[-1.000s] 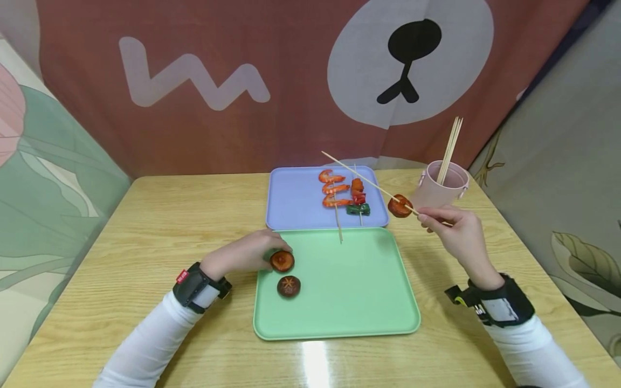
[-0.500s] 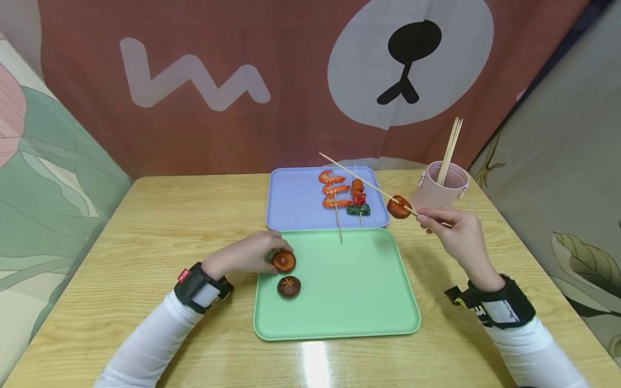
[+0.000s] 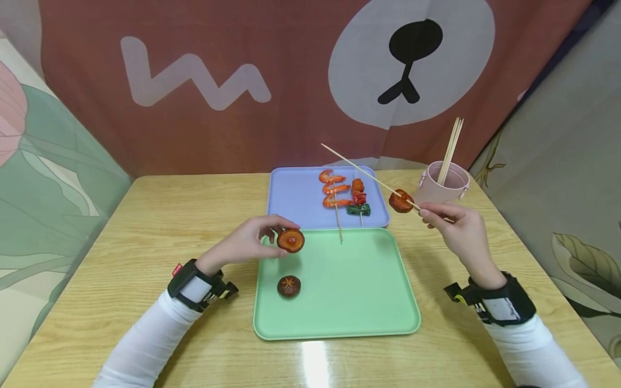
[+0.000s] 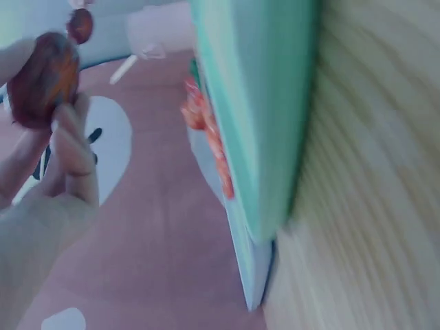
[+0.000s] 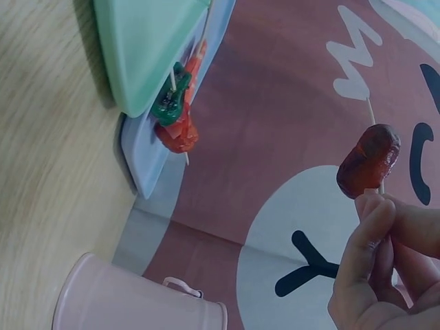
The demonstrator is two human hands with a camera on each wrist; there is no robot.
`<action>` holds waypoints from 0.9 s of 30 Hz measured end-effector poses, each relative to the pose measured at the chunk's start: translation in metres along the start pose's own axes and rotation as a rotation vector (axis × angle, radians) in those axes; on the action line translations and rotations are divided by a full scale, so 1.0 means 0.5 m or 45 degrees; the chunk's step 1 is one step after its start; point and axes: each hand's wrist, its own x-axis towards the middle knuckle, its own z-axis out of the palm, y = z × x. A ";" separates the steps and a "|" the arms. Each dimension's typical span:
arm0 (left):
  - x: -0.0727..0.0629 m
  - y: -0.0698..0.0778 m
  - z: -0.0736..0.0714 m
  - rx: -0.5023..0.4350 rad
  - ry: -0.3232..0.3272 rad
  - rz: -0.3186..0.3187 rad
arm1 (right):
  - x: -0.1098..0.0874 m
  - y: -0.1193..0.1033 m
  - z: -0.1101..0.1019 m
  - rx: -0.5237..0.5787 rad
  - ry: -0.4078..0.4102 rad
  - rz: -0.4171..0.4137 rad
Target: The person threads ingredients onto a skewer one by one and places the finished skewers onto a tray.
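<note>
My left hand (image 3: 249, 240) pinches a brown mushroom cap (image 3: 291, 241) by its edge, above the left part of the green tray (image 3: 349, 291). The cap's pale-centred underside faces the head camera; its scored top shows in the left wrist view. My right hand (image 3: 453, 226) pinches a wooden skewer (image 3: 354, 164) near its lower end, its tip pointing up and left. One mushroom (image 5: 369, 161) is threaded on that skewer, just above my fingertips. Another mushroom (image 3: 289, 286) lies scored side up on the green tray.
A blue tray (image 3: 293, 199) sits behind the green one, holding a shrimp skewer (image 3: 336, 188) and a skewer of mixed pieces (image 3: 358, 199). The shrimp skewer's stick overhangs the green tray. A pink bucket (image 3: 429, 188) with several bare skewers (image 3: 450, 151) stands at back right.
My left hand has lifted the mushroom cap off the green tray, moving it up and slightly right. My right hand and its skewer have barely shifted.
</note>
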 end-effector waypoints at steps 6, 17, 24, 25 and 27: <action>-0.004 0.023 -0.006 -0.474 0.164 -0.032 | 0.002 -0.010 0.003 0.046 -0.001 -0.029; 0.015 0.047 -0.010 -0.942 0.449 0.016 | 0.004 -0.032 0.012 0.114 0.005 -0.065; 0.046 0.056 -0.015 -0.968 0.676 0.077 | 0.010 -0.057 0.026 0.188 -0.021 -0.103; 0.051 0.057 -0.017 -0.988 0.704 0.102 | 0.011 -0.061 0.028 0.196 -0.024 -0.111; 0.062 0.061 -0.020 -1.014 0.758 0.163 | 0.011 -0.067 0.031 0.219 -0.035 -0.130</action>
